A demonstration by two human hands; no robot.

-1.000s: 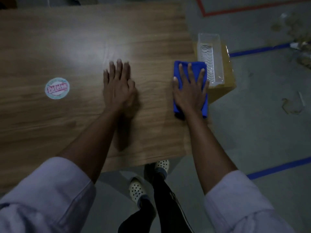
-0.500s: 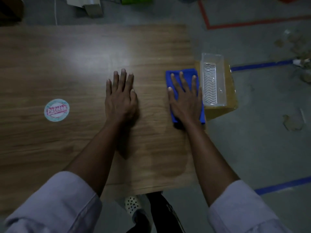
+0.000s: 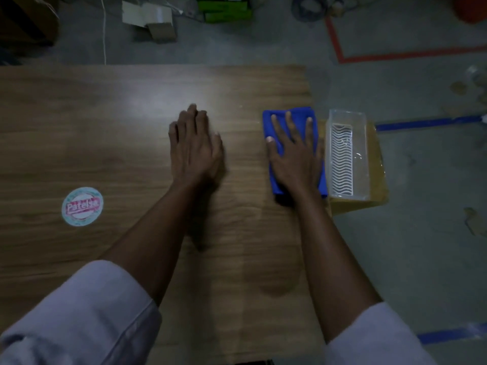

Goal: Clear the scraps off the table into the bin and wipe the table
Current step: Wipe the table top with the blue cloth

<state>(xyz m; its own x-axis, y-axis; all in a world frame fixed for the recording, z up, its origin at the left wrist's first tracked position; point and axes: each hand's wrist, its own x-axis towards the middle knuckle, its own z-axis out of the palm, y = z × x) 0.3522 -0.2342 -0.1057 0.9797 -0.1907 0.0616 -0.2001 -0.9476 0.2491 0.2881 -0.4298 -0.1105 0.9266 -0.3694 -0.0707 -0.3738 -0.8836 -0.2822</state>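
The right hand (image 3: 293, 156) lies palm down on a blue cloth (image 3: 279, 127), fingers spread and flat, pressing the cloth to the wooden table (image 3: 131, 154) without curling around it. The cloth is a saturated royal blue, folded into a thick oblong pad whose long side runs near to far. Its far end shows beyond the fingertips with a soft rounded fold, and its near end peeks out dark beside the wrist. It sits at the table's right edge, with its right side reaching that edge.

The left hand (image 3: 195, 148) rests flat on the bare wood near the table's middle, fingers together and extended, holding nothing; it is well apart from the cloth.

Just to the right of the cloth, beyond the table edge and lower, a clear plastic bin (image 3: 365, 154) stands on a yellowish cardboard box (image 3: 376, 185). A white wavy-ribbed panel shows through the bin's bottom; whether any scraps lie inside cannot be told.

A round sticker (image 3: 82, 206) with pink lettering lies on the table to the left, nearer than the hands. A faint darker patch (image 3: 274, 280) marks the wood near the right forearm. Pale sleeves (image 3: 79, 317) cover both upper forearms.
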